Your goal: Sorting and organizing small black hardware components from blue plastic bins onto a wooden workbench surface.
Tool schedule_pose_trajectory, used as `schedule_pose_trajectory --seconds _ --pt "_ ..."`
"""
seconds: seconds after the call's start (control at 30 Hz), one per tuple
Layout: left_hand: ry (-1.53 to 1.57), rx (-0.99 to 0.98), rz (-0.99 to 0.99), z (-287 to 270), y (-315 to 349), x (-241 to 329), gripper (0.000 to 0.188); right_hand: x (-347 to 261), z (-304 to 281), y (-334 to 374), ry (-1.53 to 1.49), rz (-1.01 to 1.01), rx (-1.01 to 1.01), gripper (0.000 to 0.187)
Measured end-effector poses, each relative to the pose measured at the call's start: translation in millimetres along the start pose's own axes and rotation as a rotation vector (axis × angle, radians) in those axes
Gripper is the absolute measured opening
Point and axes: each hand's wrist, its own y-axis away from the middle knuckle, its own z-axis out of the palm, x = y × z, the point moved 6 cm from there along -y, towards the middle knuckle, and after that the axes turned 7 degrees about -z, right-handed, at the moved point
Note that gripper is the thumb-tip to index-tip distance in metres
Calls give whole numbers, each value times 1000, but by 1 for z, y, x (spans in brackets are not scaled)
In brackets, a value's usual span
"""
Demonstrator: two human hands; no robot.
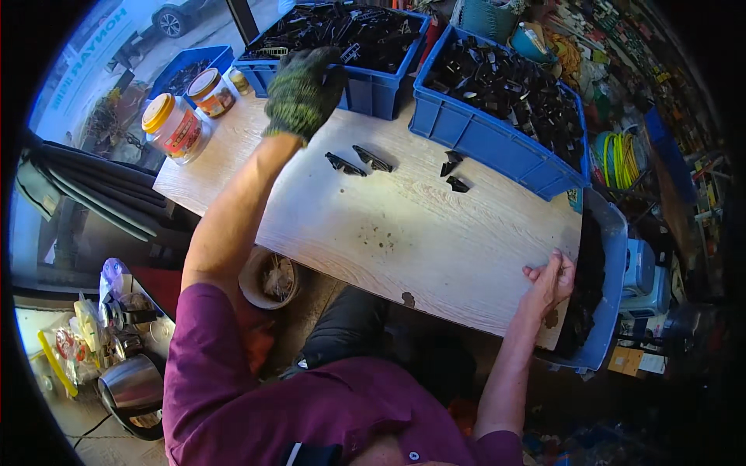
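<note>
My left hand (303,97), in a dark green knitted glove, reaches over the near wall of a blue crate (369,93) heaped with black plastic parts (330,31). Its fingertips blend into the dark parts, so I cannot make out whether they grip one. Bare and loosely closed, my right hand (552,278) rests by the table's right edge, with nothing visible in it. Between the hands, two longer black plastic pieces (371,158) lie side by side on the pale wooden table (435,241). Two shorter black pieces (458,185) lie to their right.
Another blue crate (497,147) of black parts stands at the back right. Two lidded jars (175,132) occupy the table's far left corner. A light blue tub (614,287) adjoins the right edge. Below the front edge sits a round bin (252,291).
</note>
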Motion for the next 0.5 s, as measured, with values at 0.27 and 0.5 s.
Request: schedule_pose_trajectory --seconds 0.27,0.5 --pt "-273 -612 -90 55 -63 -7 34 -2 2 3 18 -41 -43 20" --pt "-139 -722 -157 64 -62 2 40 0 -7 0 29 -37 -57 16"
